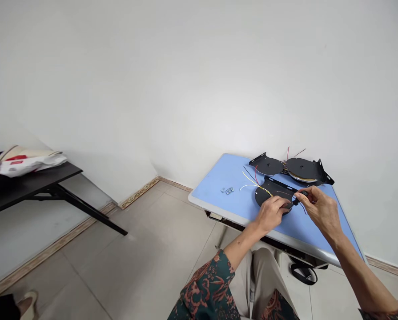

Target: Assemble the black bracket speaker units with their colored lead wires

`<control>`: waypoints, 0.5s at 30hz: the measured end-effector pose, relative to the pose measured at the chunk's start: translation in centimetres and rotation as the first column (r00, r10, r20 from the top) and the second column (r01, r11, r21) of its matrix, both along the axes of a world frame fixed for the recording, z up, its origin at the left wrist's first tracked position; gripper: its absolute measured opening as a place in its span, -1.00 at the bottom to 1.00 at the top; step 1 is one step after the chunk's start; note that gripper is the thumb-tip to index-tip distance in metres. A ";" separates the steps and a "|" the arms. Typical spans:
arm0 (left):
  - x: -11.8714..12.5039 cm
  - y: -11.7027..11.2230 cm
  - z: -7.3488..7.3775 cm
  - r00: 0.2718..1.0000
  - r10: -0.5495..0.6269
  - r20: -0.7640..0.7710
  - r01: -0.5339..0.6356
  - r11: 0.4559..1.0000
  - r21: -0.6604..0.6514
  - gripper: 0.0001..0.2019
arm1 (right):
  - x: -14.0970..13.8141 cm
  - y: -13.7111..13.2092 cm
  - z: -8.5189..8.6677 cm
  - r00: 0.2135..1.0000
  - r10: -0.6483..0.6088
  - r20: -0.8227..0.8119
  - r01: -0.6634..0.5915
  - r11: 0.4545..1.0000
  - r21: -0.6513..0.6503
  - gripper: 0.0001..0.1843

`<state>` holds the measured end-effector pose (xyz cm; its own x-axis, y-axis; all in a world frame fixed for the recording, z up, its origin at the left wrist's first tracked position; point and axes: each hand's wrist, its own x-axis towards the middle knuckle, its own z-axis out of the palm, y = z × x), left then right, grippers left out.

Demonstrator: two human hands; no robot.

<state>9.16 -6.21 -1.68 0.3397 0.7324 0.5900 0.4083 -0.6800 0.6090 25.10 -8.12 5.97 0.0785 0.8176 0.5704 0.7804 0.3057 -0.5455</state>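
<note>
A black round plate (260,195) with a flat bracket edge lies near the front of the blue table. Yellow, white, red and black wires (251,179) fan out from it to the left. My left hand (271,213) is closed on the plate's near right part, its fingers bent over the rim. Just right of it, my right hand (320,211) pinches thumb and forefinger together at a small dark piece by the plate's right edge. A thin dark wire (303,209) hangs between the hands. The fingers partly hide that piece, so its kind is unclear.
Two more black round plates with brackets (268,166) (302,168) sit at the table's back. Small metal screws (228,190) lie in a loose group on the blue tabletop (208,184). A dark side table (60,173) holds bags at left; a person's foot (28,306) shows below.
</note>
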 end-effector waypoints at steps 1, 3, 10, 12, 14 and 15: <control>-0.7 -0.7 -0.1 1.000 -0.001 0.025 -0.001 0.997 0.077 -0.80 | -0.1 -0.1 -0.1 1.000 -0.004 -0.012 0.004 1.000 -0.007 -0.39; -2.9 -1.9 -0.4 0.994 0.063 0.084 -0.077 0.981 0.180 -0.82 | -0.2 -0.6 0.0 0.999 0.017 -0.045 -0.019 0.999 -0.038 -0.42; -14.0 -1.3 -0.7 0.729 0.680 -0.078 -0.684 0.727 -0.065 -0.88 | 0.7 -1.5 -0.1 0.968 0.189 -0.163 -0.211 0.969 -0.126 -0.62; -15.8 -0.5 -0.7 0.684 0.697 -0.216 -0.723 0.687 -0.072 -0.83 | 0.9 -1.3 -0.5 0.969 0.190 -0.159 -0.206 0.974 -0.095 -0.64; -16.4 0.0 -0.6 0.666 0.677 -0.314 -0.725 0.686 -0.058 -0.80 | 1.0 -0.9 -0.9 0.977 0.167 -0.132 -0.174 0.984 -0.047 -0.66; -16.4 0.1 -0.7 0.658 0.666 -0.350 -0.724 0.688 -0.051 -0.79 | 0.9 -0.7 -1.0 0.982 0.154 -0.113 -0.157 0.987 -0.021 -0.67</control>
